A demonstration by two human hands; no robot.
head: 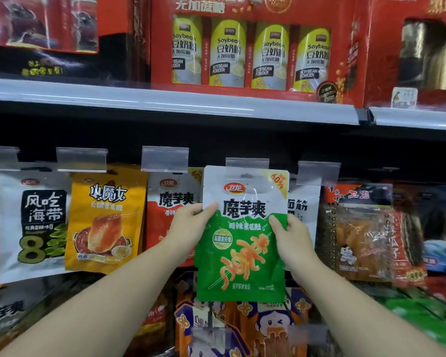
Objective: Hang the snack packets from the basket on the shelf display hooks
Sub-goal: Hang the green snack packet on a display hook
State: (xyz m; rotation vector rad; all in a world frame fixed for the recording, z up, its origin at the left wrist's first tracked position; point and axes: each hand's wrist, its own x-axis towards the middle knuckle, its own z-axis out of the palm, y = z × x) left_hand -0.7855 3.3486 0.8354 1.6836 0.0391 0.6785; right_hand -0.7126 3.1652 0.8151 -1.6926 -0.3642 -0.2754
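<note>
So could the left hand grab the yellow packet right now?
Probably not right away: the left hand is busy gripping the green packet. The yellow packet hangs in the open nearby, though, so it likely could after letting go.

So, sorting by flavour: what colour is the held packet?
White top, green bottom; head view.

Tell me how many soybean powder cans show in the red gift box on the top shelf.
4, side by side in the red gift box window: far left, second, third, far right. Others could sit hidden behind.
</note>
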